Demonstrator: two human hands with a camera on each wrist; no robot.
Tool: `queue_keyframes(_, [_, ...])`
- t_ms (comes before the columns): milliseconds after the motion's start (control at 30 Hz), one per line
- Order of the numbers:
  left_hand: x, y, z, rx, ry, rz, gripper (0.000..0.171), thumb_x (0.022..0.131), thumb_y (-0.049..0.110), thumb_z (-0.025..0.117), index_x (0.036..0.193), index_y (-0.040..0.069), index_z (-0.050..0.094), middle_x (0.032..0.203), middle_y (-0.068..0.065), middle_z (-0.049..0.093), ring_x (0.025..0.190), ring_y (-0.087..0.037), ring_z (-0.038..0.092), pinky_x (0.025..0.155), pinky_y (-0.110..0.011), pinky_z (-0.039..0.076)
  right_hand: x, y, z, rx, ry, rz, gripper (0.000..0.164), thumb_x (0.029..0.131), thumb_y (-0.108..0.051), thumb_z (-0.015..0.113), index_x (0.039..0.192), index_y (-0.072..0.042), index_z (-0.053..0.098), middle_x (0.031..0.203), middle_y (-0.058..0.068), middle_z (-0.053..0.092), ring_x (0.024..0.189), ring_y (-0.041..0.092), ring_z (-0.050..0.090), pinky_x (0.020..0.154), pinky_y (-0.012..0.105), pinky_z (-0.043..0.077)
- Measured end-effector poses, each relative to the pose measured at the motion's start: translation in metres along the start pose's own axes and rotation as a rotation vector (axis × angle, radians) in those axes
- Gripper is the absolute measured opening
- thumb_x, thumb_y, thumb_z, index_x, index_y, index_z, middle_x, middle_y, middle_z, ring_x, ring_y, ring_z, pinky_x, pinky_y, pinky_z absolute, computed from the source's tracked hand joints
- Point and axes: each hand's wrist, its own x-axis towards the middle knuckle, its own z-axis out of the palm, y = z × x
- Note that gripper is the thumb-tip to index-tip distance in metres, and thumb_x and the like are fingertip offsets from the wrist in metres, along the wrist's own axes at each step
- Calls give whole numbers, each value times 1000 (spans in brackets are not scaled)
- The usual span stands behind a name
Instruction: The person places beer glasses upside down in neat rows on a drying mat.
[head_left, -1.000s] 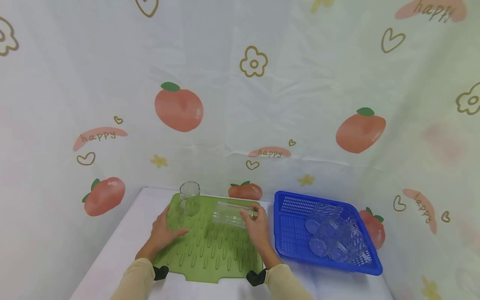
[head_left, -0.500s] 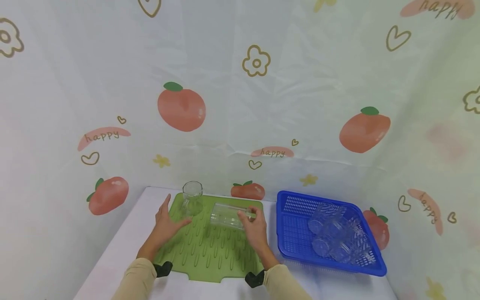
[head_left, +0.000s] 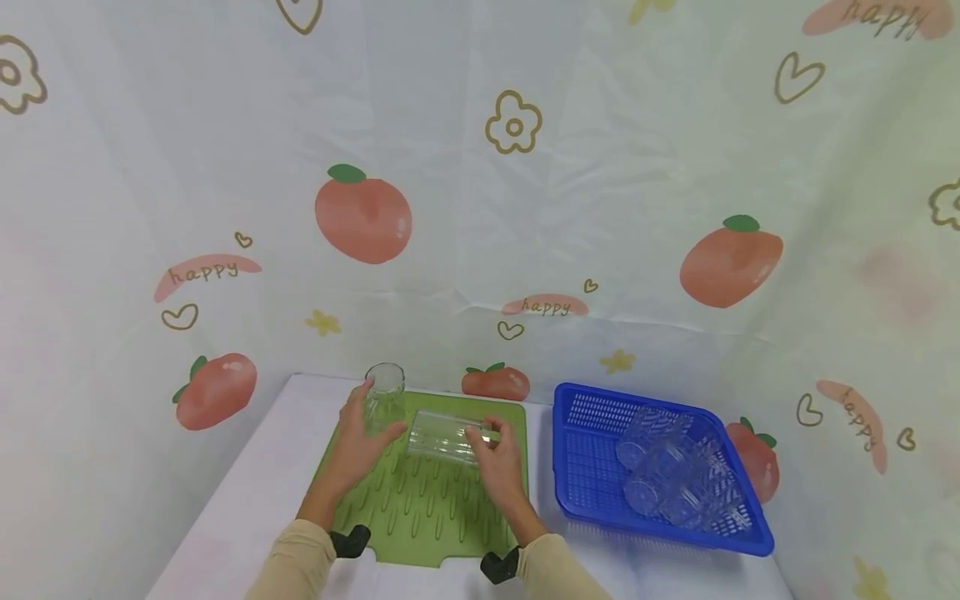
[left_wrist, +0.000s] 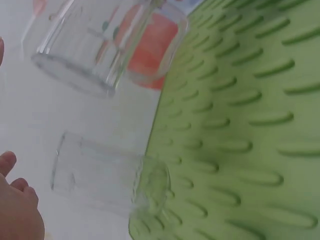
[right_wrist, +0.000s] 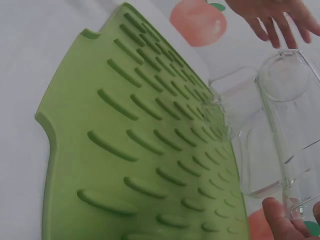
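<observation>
My right hand [head_left: 501,467] grips one end of a clear glass mug [head_left: 442,437], which lies sideways in the air above the green ridged mat [head_left: 420,521]. In the right wrist view, fingertips [right_wrist: 275,215] hold the mug's lower end, and its handle [right_wrist: 260,167] faces the mat. My left hand [head_left: 360,450] has thumb and fingers spread, apart from the held mug's far end. Another clear glass mug [head_left: 387,392] stands upright at the mat's back left corner, partly behind the left hand; its body shows whole in the left wrist view [left_wrist: 100,172].
To the right stands a blue plastic basket [head_left: 588,483] with several clear glass mugs [head_left: 667,471] lying in its right half. A white cloth covers the table [head_left: 240,492]. A patterned curtain [head_left: 450,208] hangs close behind the mat and basket.
The left hand has moved right and closer to the held mug. The right hand has brought the mug slightly left and toward the body. The standing mug and basket have stayed put.
</observation>
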Motion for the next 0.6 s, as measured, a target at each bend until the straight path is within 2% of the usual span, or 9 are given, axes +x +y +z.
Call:
queue_keyframes(100, [1,7,7,-11,-12,45,98,93,45,73,165,29,10,171,-19,8,156,-48,11,116,-78,20,0,-1,0,22,-10,-5,54,97,-39,69,138,-7,53,139,14,56,96,17,66,71,24,55])
queue_keyframes(233, [0,15,15,-15,-40,66,96,92,45,74,164,31,12,171,-17,10,156,-47,13,116,-78,21,0,-1,2,62,-17,-12,51,99,-31,69,139,-6,52,138,15,56,95,18,68,70,22,56])
queue_keyframes(433, [-2,22,22,-39,-74,116,95,92,40,75,164,21,16,170,-14,19,156,-43,17,120,-72,22,-4,-4,6,106,-20,-5,47,100,-27,67,140,-9,52,139,14,55,105,29,70,73,22,56])
queue_keyframes(600, [-2,20,26,-65,-91,166,93,94,34,75,164,15,17,169,-15,25,155,-41,23,123,-65,26,-6,-10,7,127,-42,-30,48,101,-32,65,140,-7,52,138,17,56,101,33,71,74,22,57])
